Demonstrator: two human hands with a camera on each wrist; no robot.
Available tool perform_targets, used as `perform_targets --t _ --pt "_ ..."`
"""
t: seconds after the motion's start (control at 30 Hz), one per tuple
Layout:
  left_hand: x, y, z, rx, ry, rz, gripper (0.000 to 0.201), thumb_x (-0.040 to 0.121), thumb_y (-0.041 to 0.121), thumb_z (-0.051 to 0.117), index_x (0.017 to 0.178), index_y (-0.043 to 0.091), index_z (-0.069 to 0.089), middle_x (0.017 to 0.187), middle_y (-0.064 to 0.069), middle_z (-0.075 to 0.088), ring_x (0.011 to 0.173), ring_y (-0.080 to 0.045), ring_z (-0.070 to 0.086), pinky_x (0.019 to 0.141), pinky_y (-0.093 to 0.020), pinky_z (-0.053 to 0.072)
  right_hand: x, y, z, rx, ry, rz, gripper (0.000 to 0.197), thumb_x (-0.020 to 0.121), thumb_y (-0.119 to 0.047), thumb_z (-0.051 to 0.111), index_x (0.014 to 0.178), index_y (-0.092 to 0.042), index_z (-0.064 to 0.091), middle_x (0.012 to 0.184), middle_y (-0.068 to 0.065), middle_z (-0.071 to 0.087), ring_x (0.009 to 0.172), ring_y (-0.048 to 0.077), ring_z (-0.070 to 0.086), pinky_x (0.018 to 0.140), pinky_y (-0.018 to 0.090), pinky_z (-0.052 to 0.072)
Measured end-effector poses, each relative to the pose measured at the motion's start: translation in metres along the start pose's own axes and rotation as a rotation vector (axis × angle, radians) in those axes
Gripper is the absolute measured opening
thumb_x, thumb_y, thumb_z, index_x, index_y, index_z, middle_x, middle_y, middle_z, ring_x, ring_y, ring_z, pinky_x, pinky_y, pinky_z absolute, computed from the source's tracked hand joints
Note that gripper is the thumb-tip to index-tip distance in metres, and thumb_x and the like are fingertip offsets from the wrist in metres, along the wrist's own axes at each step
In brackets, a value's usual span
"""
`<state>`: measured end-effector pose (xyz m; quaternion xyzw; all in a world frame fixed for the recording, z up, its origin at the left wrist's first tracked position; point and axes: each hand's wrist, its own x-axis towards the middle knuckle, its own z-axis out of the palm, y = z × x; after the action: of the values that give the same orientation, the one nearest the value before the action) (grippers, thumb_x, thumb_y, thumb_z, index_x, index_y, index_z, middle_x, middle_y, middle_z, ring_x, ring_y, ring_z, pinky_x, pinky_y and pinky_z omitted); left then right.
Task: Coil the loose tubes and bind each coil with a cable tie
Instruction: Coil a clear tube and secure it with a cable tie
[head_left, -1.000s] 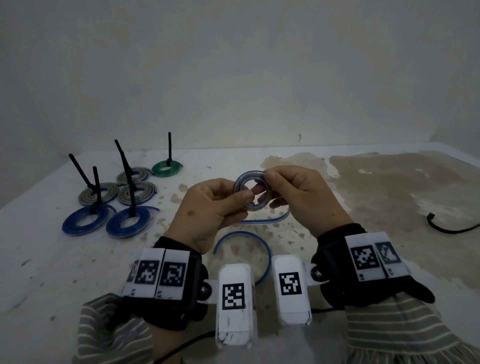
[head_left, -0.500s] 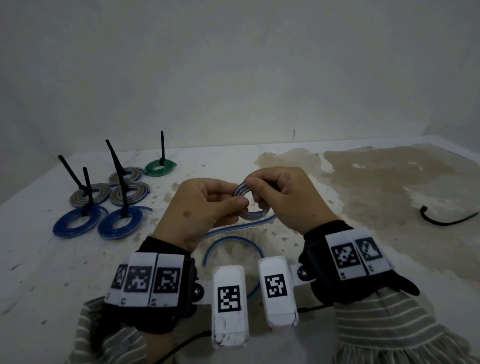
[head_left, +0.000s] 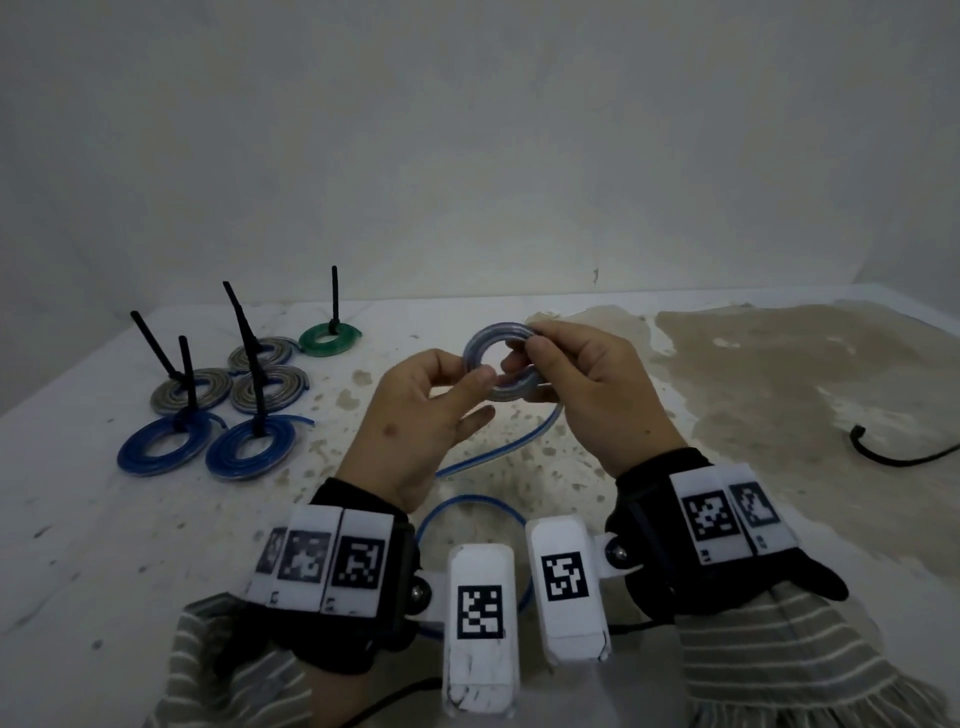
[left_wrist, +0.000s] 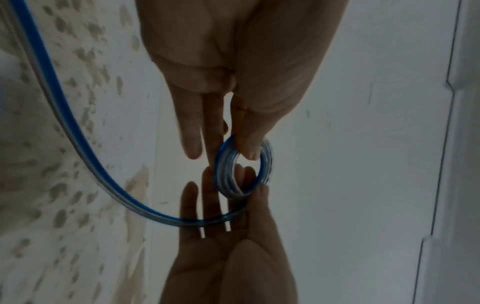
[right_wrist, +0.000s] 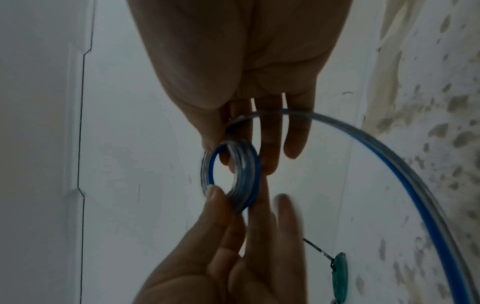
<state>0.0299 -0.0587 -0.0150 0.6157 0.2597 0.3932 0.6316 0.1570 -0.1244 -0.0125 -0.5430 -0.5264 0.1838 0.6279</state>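
Blue-and-clear tube coil (head_left: 500, 364), several tight turns, loose tail trailing

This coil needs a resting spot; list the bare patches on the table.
Free: the table nearer than the blue coils, and the stained patch before the black cable. Crowded: the bound coils far left, and the loose tube between the wrists.

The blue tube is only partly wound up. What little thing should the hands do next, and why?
Probably wind one more turn onto the coil. The left hand and right hand both pinch it, but a long loose tail of tube trails onto the table, so it looks too soon for a cable tie.
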Motion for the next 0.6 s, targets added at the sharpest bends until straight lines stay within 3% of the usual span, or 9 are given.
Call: perform_targets --t 0.07,0.17,0.27,0.33,0.37,0.53,0.6 --pt "0.000 -0.004 0.002 0.142 -0.042 -0.011 0.014 0.086 0.014 0.060 0.077 0.003 0.057 0.078 -0.006 0.063 0.076 -0.012 0.063 0.078 -0.030 0.055 0.001 0.000 -0.001 -0.001 0.035 -0.018 0.026 0.094 -0.007 0.046 0.085 -0.023 0.064 0.065 -0.008 0.062 0.070 0.014 0.062 0.075 0.038 0.054" --pt "0.001 -0.011 0.002 0.331 -0.104 -0.046 0.033 0.084 0.020 0.064 0.090 -0.012 0.057 0.078 -0.015 0.052 0.073 -0.019 0.053 0.069 -0.034 0.053 0.000 0.002 -0.002 -0.036 0.042 -0.005 0.025 0.092 -0.007 0.049 0.082 -0.023 0.064 0.056 -0.009 0.059 0.062 0.012 0.060 0.067 0.033 0.053" --pt "-0.001 -0.007 -0.002 0.455 -0.107 0.014 0.024 0.079 0.022 0.069 0.086 0.000 0.067 0.079 -0.018 0.063 0.073 -0.019 0.057 0.063 -0.030 0.051 -0.001 0.002 0.001 -0.068 0.000 -0.017 0.026 0.093 -0.007 0.048 0.081 -0.023 0.064 0.053 -0.005 0.054 0.054 0.013 0.054 0.060 0.034 0.051" --pt "-0.004 0.001 -0.003 0.437 -0.111 0.092 0.007 0.077 0.017 0.072 0.082 0.017 0.068 0.078 -0.007 0.069 0.068 -0.011 0.062 0.058 -0.020 0.049 -0.001 0.002 0.001 -0.139 -0.039 -0.049 0.024 0.093 -0.007 0.048 0.082 -0.020 0.065 0.053 -0.003 0.052 0.052 0.009 0.051 0.056 0.026 0.048" --pt "-0.005 0.003 -0.004 0.419 -0.107 0.128 0.010 0.077 0.014 0.071 0.082 0.021 0.067 0.077 -0.005 0.069 0.065 -0.008 0.062 0.057 -0.019 0.049 -0.002 0.003 0.001 -0.167 -0.063 -0.065 0.023 0.093 -0.006 0.048 0.083 -0.017 0.066 0.054 -0.003 0.052 0.051 0.008 0.049 0.054 0.022 0.046" --pt "-0.003 0.006 -0.013 0.385 -0.095 0.108 0.010 0.074 0.008 0.073 0.079 0.016 0.070 0.070 -0.009 0.070 0.058 -0.009 0.064 0.056 -0.022 0.055 -0.003 0.004 0.003 -0.193 -0.097 -0.120 0.016 0.088 -0.005 0.056 0.084 -0.016 0.067 0.056 -0.013 0.058 0.053 0.005 0.056 0.056 0.016 0.047" --pt "-0.003 0.007 -0.012 0.336 -0.075 0.117 0.009 0.074 0.006 0.073 0.079 0.014 0.070 0.070 -0.008 0.070 0.059 -0.009 0.064 0.057 -0.022 0.055 -0.001 0.004 0.002 -0.129 -0.069 -0.122 0.011 0.087 -0.006 0.059 0.087 -0.014 0.066 0.065 -0.011 0.063 0.057 0.005 0.061 0.060 0.017 0.050"
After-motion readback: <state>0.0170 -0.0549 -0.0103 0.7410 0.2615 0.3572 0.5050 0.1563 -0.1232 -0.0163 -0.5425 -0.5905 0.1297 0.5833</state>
